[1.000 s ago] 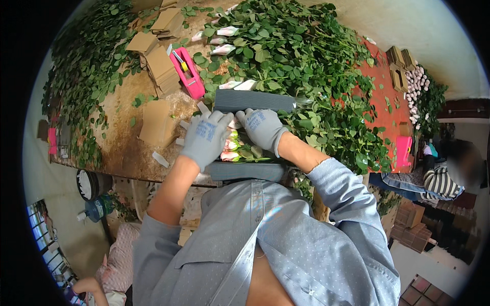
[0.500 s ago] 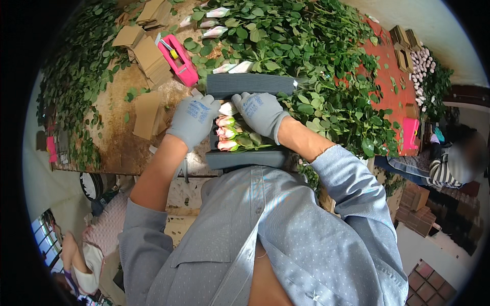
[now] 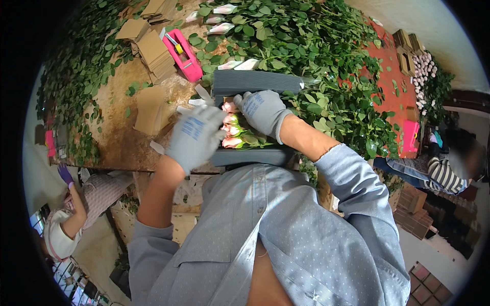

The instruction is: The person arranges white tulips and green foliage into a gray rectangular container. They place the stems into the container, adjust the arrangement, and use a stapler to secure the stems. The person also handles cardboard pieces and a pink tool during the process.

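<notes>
Several pink-and-white roses (image 3: 232,130) lie in a row, heads to the left, between the two dark grey ribbed sides of a holder (image 3: 256,82). My right hand (image 3: 261,112), in a grey glove, bends over the farthest rose (image 3: 229,106), fingertips closed beside its head; the stem under the palm is hidden. My gloved left hand (image 3: 195,136) is left of the blooms, its slightly blurred fingers apart and close to the petals. White paper scraps (image 3: 202,94) lie just beyond my left hand.
A pink tape dispenser (image 3: 184,55) and stacked cardboard pieces (image 3: 155,54) sit at the far left. Leafy rose stems (image 3: 306,41) cover the back and right. One person (image 3: 441,171) is at right; another's purple-gloved hand (image 3: 65,174) shows at left.
My left hand has pulled back toward me and left, its fingers opening. The farthest rose's white covering is gone, showing pink petals, and more white scraps lie beside it. My right hand stays near it.
</notes>
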Tool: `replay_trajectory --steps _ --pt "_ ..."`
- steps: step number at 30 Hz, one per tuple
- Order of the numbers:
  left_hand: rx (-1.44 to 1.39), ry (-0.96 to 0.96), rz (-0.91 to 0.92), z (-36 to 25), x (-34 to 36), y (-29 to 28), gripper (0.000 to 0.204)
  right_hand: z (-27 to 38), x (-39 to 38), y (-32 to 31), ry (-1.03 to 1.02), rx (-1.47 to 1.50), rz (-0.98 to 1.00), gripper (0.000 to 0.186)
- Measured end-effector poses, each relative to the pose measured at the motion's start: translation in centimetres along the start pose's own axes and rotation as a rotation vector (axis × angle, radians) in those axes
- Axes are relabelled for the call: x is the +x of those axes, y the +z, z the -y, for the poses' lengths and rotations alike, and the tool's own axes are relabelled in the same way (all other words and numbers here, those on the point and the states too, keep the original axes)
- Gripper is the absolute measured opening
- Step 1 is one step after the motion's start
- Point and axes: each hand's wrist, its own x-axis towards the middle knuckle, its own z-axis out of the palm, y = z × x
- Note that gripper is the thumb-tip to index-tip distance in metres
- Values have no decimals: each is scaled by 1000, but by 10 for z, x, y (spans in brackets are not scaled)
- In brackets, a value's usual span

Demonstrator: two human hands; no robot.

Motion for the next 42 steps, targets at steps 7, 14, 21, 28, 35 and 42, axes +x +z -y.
replay_trajectory --steps 7,14,21,28,35,42 --pt "-28 -22 44 -18 7 44 34 -2 -7 5 20 27 -47 46" --pt "21 -37 -33 -21 4 54 40 -49 1 -53 51 183 -451 30" --pt "-73 -59 -36 -26 7 51 43 -191 74 -1 392 120 -306 34" --pt "-70 -57 -77 -25 5 53 42 -190 69 53 376 -41 161 30" --pt "-42 -51 -74 -24 5 53 42 -162 38 -51 396 -316 -188 27" --pt "-57 -76 -78 -22 -2 60 43 -45 -52 -128 247 -480 -322 16"
